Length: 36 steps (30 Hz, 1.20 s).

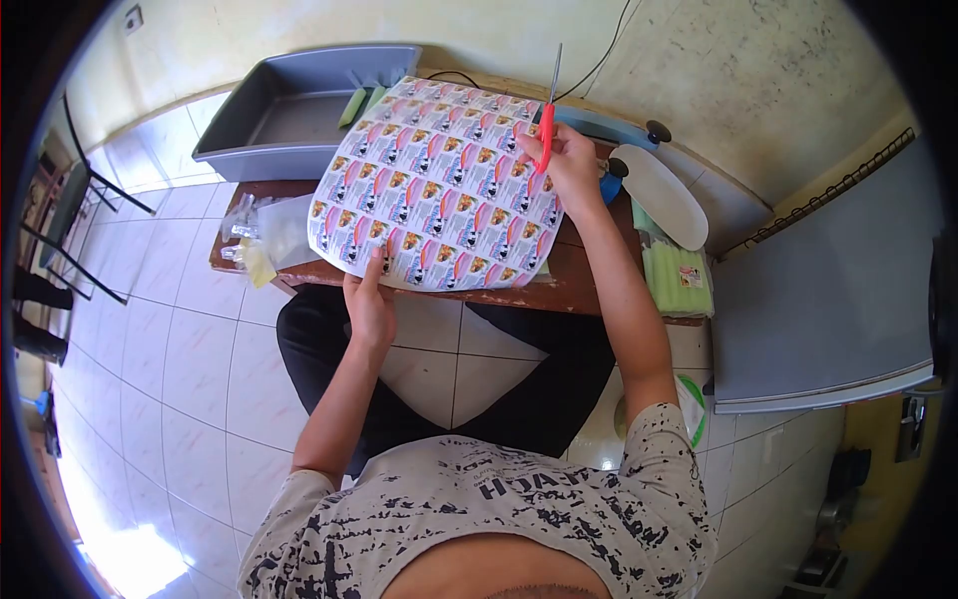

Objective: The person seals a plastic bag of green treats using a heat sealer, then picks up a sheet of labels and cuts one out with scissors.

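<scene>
A large sheet of printed labels [434, 190], with small repeated colourful pictures, is held up over the low wooden table and bends slightly along its edges. My left hand [371, 304] grips its near edge, thumb on the printed face and the other fingers hidden underneath. At the sheet's far right corner, my right hand [572, 165] is closed around red-handled scissors [546, 140]. The scissors' metal blades point up and away from me, toward the wall.
A grey plastic tub [269, 155] stands behind the sheet, with green packets [352, 107] inside. Clear plastic bags [284, 230] lie at the table's left. On the right are a white oval tray [661, 197] and a pack of green items [678, 280], beside a grey fridge-like panel [828, 290].
</scene>
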Tool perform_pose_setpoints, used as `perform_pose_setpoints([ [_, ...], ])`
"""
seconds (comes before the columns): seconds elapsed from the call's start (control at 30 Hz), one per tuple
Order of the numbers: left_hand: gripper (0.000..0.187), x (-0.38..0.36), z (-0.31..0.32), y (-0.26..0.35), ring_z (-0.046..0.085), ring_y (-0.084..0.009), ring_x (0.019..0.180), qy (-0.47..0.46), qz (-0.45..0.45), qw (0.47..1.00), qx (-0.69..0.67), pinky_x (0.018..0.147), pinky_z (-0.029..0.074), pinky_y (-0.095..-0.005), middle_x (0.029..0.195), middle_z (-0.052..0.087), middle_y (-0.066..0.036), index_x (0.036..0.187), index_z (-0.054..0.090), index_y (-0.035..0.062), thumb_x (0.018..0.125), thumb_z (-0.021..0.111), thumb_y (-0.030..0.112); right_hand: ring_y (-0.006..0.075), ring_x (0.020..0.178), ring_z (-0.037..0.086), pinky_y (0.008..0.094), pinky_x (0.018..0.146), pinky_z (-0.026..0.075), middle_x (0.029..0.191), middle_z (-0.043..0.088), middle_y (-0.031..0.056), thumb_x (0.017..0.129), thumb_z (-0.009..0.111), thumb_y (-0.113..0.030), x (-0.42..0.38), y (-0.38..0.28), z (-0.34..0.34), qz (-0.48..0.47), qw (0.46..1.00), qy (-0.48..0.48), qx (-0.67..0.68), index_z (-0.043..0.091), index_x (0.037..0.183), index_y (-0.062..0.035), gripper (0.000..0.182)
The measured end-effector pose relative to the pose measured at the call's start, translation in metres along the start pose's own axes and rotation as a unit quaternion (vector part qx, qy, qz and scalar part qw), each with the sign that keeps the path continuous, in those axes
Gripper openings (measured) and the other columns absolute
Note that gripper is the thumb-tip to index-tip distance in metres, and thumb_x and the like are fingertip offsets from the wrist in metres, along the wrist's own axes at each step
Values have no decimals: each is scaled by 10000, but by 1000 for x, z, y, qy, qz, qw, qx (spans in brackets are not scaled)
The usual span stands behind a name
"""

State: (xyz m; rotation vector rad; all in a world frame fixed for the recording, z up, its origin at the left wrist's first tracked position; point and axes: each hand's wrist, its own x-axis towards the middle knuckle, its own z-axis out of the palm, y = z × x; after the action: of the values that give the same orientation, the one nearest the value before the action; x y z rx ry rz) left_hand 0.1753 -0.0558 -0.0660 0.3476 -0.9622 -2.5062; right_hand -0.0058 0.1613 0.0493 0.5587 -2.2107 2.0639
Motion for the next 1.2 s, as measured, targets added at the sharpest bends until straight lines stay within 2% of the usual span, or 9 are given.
perform_pose_setpoints([
  [0.1,367,-11,-2,0,588,-183,1113,-3,-42,998,-35,954,457,-363,1247,591,-85,1289,487,24,961,570,166,117,675,638,255,611,480,766,667,61,810,773,-179,-2,3,8,10,1000,8,7,629,835,-9,223],
  [0.17,427,-21,-9,-12,574,-220,1147,-58,-84,991,-86,971,441,-411,1292,558,-93,1345,412,34,969,544,189,117,673,628,253,627,457,753,660,61,823,757,-191,-3,6,9,19,998,26,44,627,829,-19,216],
  [0.3,451,-38,-18,-25,541,-255,1193,-99,-150,984,2,1013,401,-471,1329,524,-103,1363,373,30,963,531,165,122,684,610,245,661,442,759,617,32,856,719,-178,-4,12,11,34,995,25,91,629,876,-15,188],
  [0.43,337,-31,-30,-21,607,-207,1075,-88,-180,978,57,895,490,-376,1211,600,-89,1285,442,36,970,529,116,127,721,620,256,675,452,782,624,31,867,707,-209,-11,12,10,55,993,17,108,631,890,-15,210],
  [0.67,351,-25,-20,-5,606,-195,1094,-1,-45,998,37,928,485,-349,1222,601,-98,1295,438,21,960,533,70,154,804,656,309,727,525,853,671,68,893,673,-189,-34,17,-18,114,987,13,112,631,902,-29,165],
  [0.8,337,-18,-21,-4,605,-192,1093,26,-19,999,21,941,477,-342,1214,601,-113,1289,435,9,963,513,43,175,819,675,305,794,555,872,687,105,888,678,-160,-41,22,-23,112,979,-17,167,653,946,36,205],
  [0.97,313,-14,-22,0,605,-187,1089,41,6,999,20,940,474,-339,1205,604,-111,1268,438,14,966,513,48,180,834,672,304,798,548,894,683,113,892,672,-151,-55,19,-15,107,983,-15,148,652,944,47,206],
  [1.03,423,-15,-27,0,520,-210,1209,36,2,998,44,1052,378,-381,1316,527,-117,1371,368,11,966,489,42,178,841,669,303,803,545,901,681,113,893,669,-150,-58,17,-14,93,985,-14,145,652,941,46,202],
  [1.2,415,-15,-31,0,524,-209,1204,36,8,998,43,1049,382,-377,1308,534,-112,1369,368,12,972,483,42,170,861,659,302,815,534,909,678,110,892,663,-136,-59,16,-11,84,986,-22,141,652,939,45,188],
])
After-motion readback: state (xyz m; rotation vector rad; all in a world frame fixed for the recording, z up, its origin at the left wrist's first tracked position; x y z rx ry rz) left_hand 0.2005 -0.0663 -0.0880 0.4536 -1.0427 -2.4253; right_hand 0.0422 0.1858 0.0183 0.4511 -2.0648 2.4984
